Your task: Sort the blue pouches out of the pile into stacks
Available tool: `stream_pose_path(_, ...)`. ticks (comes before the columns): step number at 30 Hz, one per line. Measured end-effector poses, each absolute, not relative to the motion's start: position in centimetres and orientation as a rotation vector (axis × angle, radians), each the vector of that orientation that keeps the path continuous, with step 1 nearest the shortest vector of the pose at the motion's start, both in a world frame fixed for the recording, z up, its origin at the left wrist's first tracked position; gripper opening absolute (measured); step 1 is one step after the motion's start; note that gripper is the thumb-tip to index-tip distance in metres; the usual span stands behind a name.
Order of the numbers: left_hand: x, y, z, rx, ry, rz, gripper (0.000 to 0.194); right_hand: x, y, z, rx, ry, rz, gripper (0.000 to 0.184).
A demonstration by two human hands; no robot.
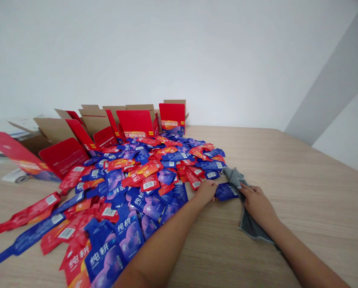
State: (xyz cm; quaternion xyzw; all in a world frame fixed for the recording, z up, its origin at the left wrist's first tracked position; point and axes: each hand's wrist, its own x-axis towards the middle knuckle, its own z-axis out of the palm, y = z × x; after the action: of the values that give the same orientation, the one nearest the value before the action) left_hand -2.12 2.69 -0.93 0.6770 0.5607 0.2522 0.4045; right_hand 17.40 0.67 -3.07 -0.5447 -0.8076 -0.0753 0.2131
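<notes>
A big heap of red and blue foil sachets (131, 188) covers the left half of a wooden table (301, 192). My left hand (205, 191) is closed at the heap's right edge, its fingers on a blue sachet (226, 191) lying flat on the table. My right hand (257, 202) rests on a grey cloth (241, 200) just right of that sachet, fingers curled and pressing the cloth against the table. Part of the cloth pokes out beyond my fingers and part trails under my right forearm.
Several open red and brown cardboard boxes (134, 122) stand behind the heap along the far left of the table. A flattened red carton (14, 156) lies at the left edge. A white wall rises behind the table.
</notes>
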Motion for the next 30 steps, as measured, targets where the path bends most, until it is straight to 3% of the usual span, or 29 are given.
stream_pose_path(5, -2.6, 1.8, -0.5, 1.773, 1.331, 0.773, 0.027, 20.3, 1.5, -3.5, -1.508, -1.864, 0.113, 0.045)
stream_pose_path(9, -3.1, 1.1, 0.0, 2.253, 1.156, 0.983, 0.026, 21.5, 0.6, -1.9, -1.5, -1.476, 0.242, 0.041)
stream_pose_path(13, -3.4, 1.1, -0.2, 2.594, 1.042, 0.864, 0.029, 19.8, -0.8, -0.6, -1.315, -1.673, 0.142, 0.04)
stream_pose_path(19, -3.3, 1.9, -1.2, 2.529, 1.059, 0.733, 0.031, 15.8, -1.5, -1.9, -1.249, -2.267, -0.04, 0.053)
stream_pose_path(30, -3.5, 2.2, -0.9, 2.292, 1.073, 0.749, 0.034, 19.5, 1.0, -2.3, -1.605, -2.22, -0.351, 0.046)
